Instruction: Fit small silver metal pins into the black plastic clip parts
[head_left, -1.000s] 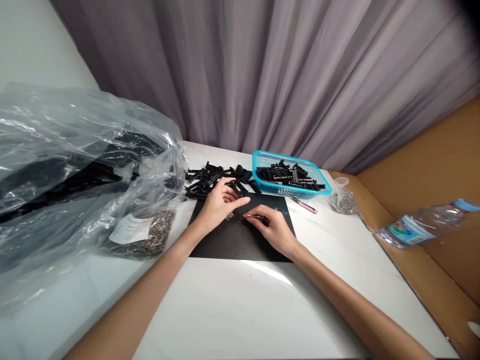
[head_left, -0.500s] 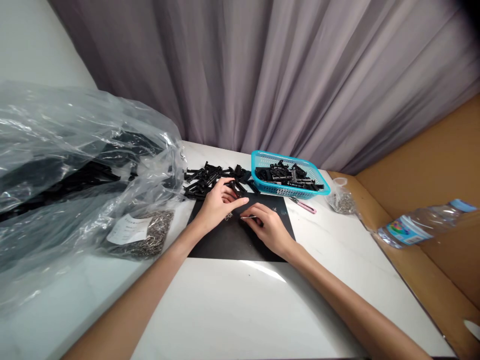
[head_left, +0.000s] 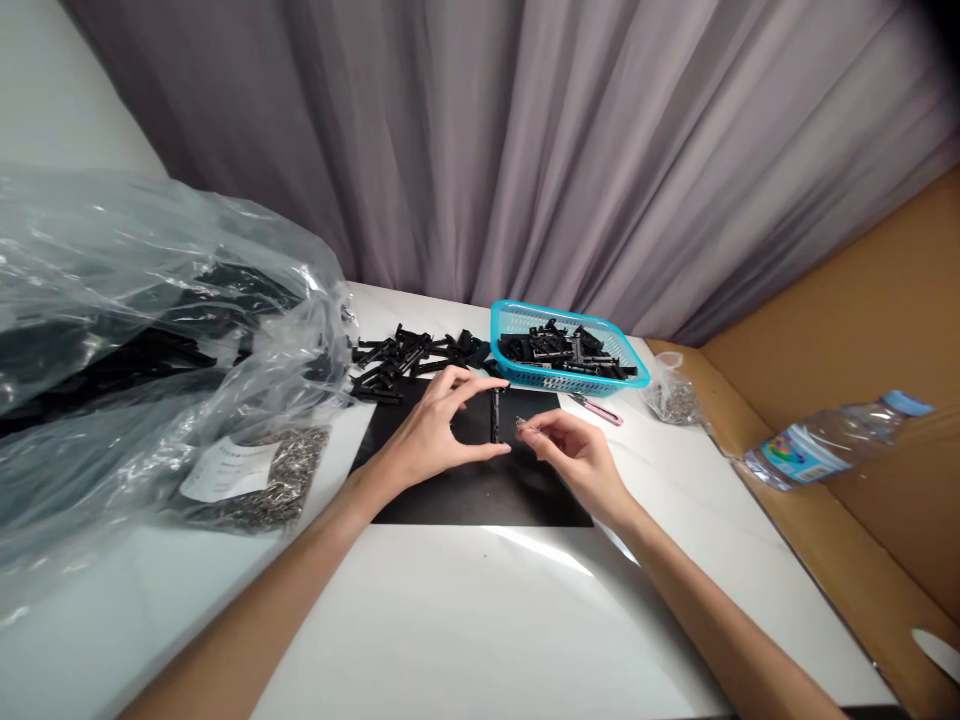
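Between the thumb and fingers of my left hand (head_left: 442, 425) a narrow black plastic part (head_left: 495, 415) is held by its two ends, upright over the black mat (head_left: 465, 500). Just to its right, my right hand (head_left: 574, 450) pinches a small shiny metal piece (head_left: 522, 424), perhaps a spring or pin; its exact kind is too small to tell. A short gap separates the metal piece from the black part. Behind my left hand lies a loose pile of similar black plastic parts (head_left: 405, 352).
A blue basket (head_left: 570, 378) holds many black parts. Beside it lie a pink-handled tool (head_left: 602, 411) and a small bag of metal pieces (head_left: 673, 392). At left are a large clear plastic bag (head_left: 285, 290) and a labelled bag of metal pieces (head_left: 289, 475). A water bottle (head_left: 832, 440) lies at right.
My left hand has turned the black part upright and brought it forward over the mat. My right hand has shifted right and lifted the small metal piece beside it. The view has shifted slightly.
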